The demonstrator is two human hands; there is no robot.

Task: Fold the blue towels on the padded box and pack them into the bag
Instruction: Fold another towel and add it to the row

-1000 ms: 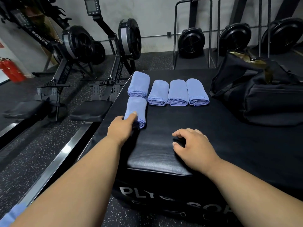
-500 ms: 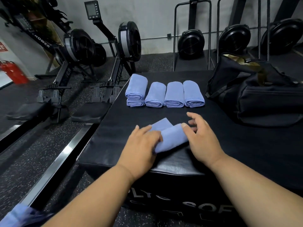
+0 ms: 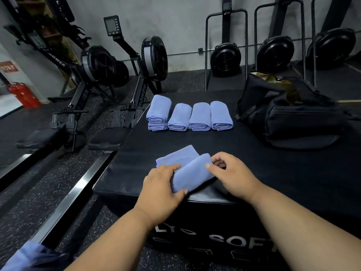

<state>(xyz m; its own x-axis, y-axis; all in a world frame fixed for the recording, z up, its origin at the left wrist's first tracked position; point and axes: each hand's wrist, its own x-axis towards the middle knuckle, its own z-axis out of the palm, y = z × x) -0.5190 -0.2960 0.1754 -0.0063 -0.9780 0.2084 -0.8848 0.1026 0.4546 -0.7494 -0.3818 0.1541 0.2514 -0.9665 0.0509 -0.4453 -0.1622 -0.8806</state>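
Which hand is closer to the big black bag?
Right. The right hand pinches the towel on the side toward the bag; the left hand grips the towel's other side, farther away.

A gym: left of the black padded plyo box stand rowing machines on speckled rubber flooring; behind it more fan-wheel machines line the concrete wall.
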